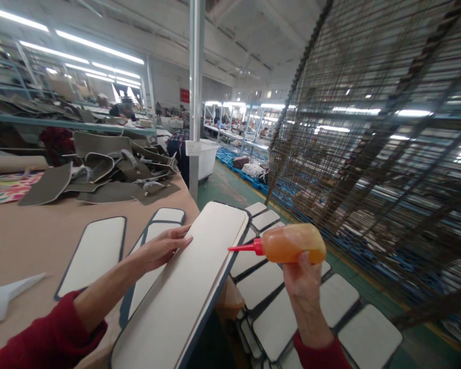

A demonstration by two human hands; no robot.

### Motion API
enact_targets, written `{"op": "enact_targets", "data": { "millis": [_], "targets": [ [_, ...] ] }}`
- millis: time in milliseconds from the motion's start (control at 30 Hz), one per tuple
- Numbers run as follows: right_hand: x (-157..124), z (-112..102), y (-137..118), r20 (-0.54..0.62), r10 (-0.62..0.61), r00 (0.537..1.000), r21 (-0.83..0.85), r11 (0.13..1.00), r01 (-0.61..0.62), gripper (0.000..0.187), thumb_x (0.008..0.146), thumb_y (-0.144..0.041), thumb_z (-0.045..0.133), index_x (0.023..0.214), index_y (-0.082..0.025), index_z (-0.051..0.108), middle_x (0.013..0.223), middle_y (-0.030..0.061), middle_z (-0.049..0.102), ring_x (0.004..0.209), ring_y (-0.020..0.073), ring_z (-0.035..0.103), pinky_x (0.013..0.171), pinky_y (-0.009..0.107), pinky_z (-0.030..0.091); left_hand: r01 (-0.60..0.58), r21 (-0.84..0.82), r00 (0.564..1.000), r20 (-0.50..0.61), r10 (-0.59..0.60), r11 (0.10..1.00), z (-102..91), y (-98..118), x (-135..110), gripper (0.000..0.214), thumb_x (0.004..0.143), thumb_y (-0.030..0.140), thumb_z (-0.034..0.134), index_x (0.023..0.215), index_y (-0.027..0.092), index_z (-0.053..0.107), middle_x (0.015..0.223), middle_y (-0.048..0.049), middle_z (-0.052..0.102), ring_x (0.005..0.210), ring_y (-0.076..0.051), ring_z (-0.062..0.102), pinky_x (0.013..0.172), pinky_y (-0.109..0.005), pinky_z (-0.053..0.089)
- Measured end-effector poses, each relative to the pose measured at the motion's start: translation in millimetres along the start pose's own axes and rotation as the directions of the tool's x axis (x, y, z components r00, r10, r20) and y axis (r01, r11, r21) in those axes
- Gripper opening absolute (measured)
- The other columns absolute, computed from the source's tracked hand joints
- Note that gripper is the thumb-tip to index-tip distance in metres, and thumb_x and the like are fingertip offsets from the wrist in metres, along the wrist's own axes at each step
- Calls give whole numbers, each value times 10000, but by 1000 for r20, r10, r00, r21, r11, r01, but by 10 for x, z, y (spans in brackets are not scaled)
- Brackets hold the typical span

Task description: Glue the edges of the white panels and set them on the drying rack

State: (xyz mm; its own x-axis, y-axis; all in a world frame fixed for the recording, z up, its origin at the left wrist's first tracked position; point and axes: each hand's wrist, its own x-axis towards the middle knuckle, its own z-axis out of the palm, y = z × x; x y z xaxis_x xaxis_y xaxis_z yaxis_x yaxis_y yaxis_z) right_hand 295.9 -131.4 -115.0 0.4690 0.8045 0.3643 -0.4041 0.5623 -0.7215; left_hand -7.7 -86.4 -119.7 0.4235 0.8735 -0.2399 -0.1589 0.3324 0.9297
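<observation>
In the head view my right hand (304,279) is wrapped around a squeeze bottle (294,242) of amber liquid. It is tilted on its side, and its red nozzle points left to the edge of a long cream panel (202,266). Dark trim borders this round-cornered panel, and a gap runs along its right side between the cream layer and the trim. My left hand (169,246) lies on the panel's left side with fingers stretched out. Under that arm are more cream panels (163,214) with dark edging. Another panel (94,251) rests on the brown tabletop (7,256).
Grey-brown cut pieces (111,171) are heaped at the table's back. White paper (7,297) lies at the left. Several cream panels (276,312) are spread low on the right, below a tilted wire rack (353,128). A metal post (195,77) stands behind the table; a person (125,110) sits farther back.
</observation>
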Motion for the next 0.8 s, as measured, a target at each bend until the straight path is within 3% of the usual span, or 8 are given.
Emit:
{"op": "enact_targets", "data": {
  "millis": [233, 467, 800],
  "targets": [
    [-27, 31, 0, 25, 12, 1000, -12, 1000, -12, 549, 577, -466, 820, 1051, -232, 670, 1049, 101, 708, 992, 341, 650, 902, 600, 475, -10, -18, 1000, -1, 10, 1000, -33, -21, 29, 665, 679, 299, 810, 1297, 216, 580, 1057, -68, 745, 806, -199, 717, 656, -237, 563],
    [-57, 50, 22, 27, 29, 999, -11, 1000, -29, 540, 566, -462, 827, 1033, -233, 678, 1046, 95, 713, 1012, 347, 644, 949, 617, 439, 5, -29, 995, -98, -7, 1000, -19, 18, 51, 717, 626, 316, 846, 1282, 200, 582, 989, -61, 761, 810, -201, 720, 664, -231, 573],
    [-95, 122, 10, 49, 66, 997, -9, 998, -65, 553, 543, -466, 838, 1026, -246, 683, 1077, 85, 704, 1000, 330, 650, 905, 567, 495, -14, -42, 998, -66, 12, 999, -74, 14, 105, 657, 697, 286, 800, 1303, 192, 564, 996, -81, 757, 783, -209, 723, 650, -257, 584]
  ]
}}
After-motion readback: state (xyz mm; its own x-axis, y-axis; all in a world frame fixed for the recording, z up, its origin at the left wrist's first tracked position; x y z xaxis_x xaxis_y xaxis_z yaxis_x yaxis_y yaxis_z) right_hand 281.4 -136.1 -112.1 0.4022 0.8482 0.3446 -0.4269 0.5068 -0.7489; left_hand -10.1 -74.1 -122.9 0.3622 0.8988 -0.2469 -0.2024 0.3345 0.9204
